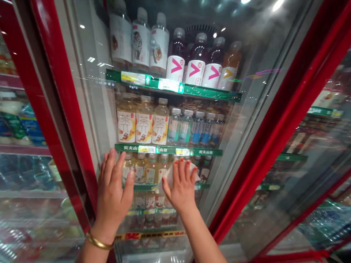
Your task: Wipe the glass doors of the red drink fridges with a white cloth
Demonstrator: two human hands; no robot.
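My right hand [182,186] holds a white tissue or thin cloth [169,177] flat against the glass door [233,120] of a drinks fridge. Its fingers are spread over the tissue, whose edges show at both sides. My left hand [112,186], with a gold bangle [98,241] at the wrist, is open and holds nothing. It is at the left part of the glass, fingers pointing up; whether it touches the pane I cannot tell. Behind the glass, bottles of tea drink [144,126] stand in a row above both hands.
Red door frames [64,98] run along the left and right [276,135]. Larger bottles [141,40] fill the top shelf, edged by a green price strip [167,84]. A yellow banner strip [153,234] crosses low on the door. Neighbouring fridges hold more goods.
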